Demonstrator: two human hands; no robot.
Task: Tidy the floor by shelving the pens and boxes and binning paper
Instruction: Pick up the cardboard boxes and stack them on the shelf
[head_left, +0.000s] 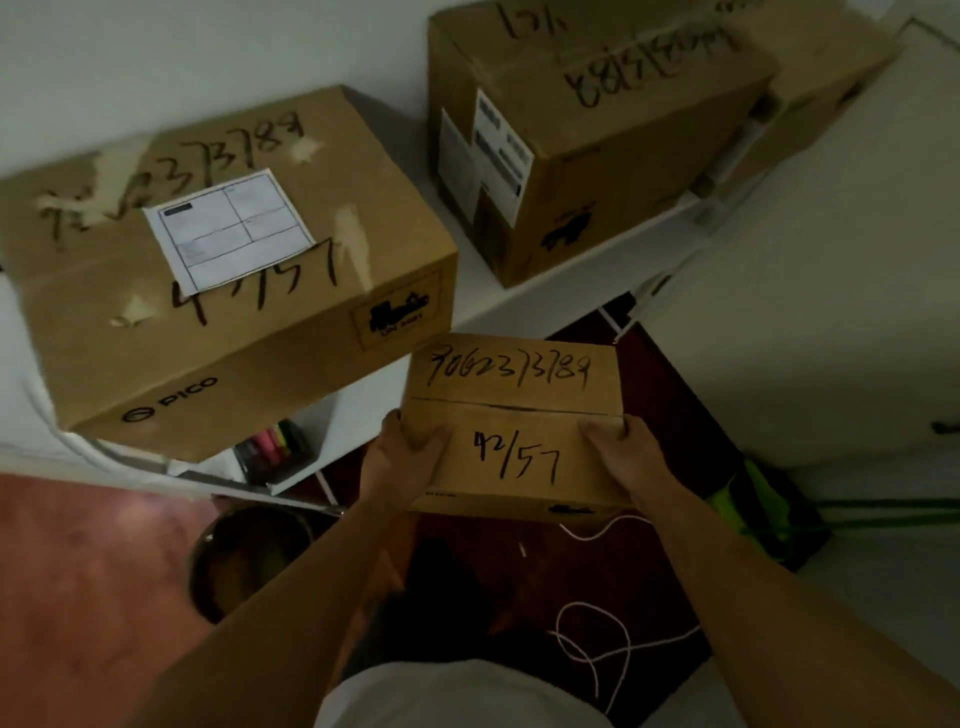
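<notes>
2 hands (402, 457) (621, 452), box (514, 415) level, crosswise.

Both bare forearms stretched forward and up from the lower corners, converging toward the middle of the view. Left hand (402, 460) clamped on the near left corner of a small cardboard box (514, 415), thumb across its top face, fingers (387, 470) curled round the side. Right hand (621, 452) gripping the near right corner the same way, thumb lying on top and pointing inward, wrist bent slightly. Box carried level between both hands, held off the floor.
</notes>
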